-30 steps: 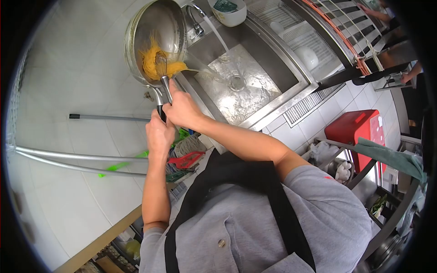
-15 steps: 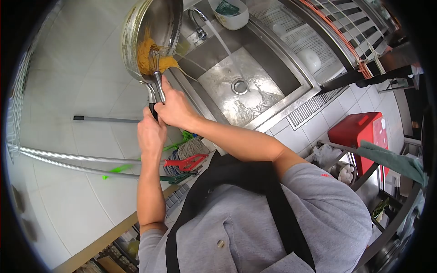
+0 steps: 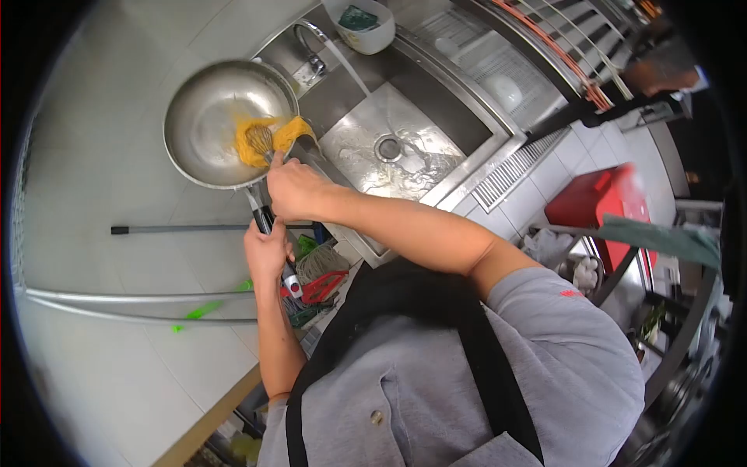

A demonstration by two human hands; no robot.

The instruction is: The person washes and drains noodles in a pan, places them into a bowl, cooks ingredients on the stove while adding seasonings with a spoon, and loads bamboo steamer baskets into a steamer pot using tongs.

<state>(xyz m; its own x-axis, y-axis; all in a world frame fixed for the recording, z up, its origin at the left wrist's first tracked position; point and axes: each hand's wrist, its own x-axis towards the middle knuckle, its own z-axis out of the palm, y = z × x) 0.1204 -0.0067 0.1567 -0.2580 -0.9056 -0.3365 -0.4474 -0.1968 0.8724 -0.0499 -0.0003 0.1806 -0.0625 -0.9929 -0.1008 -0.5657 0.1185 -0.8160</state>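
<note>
My left hand [image 3: 268, 251] is wrapped round the black handle of a steel frying pan [image 3: 198, 97], with the handle's light end poking out below. The pan hangs left of the sink, its inside turned up toward me. In my closed right hand [image 3: 299, 189] is a wire whisk [image 3: 259, 137], its wires down against the pan's near right side. A yellow, cloth-like piece [image 3: 292, 132] lies around the whisk's wires and over the pan's rim. Whether it is cloth or mesh, I cannot tell.
Water runs from the faucet [image 3: 313, 58] into the steel sink [image 3: 354, 156]. A white tub [image 3: 369, 35] with a green pad stands behind it. Mop and broom poles [image 3: 140, 296] cross at left. A red bin [image 3: 595, 202] and a metal rack stand to the right.
The pan has swung from steeply tipped to nearly face-up and come lower and left. Both hands moved down slightly with it; the whisk is still in the pan.
</note>
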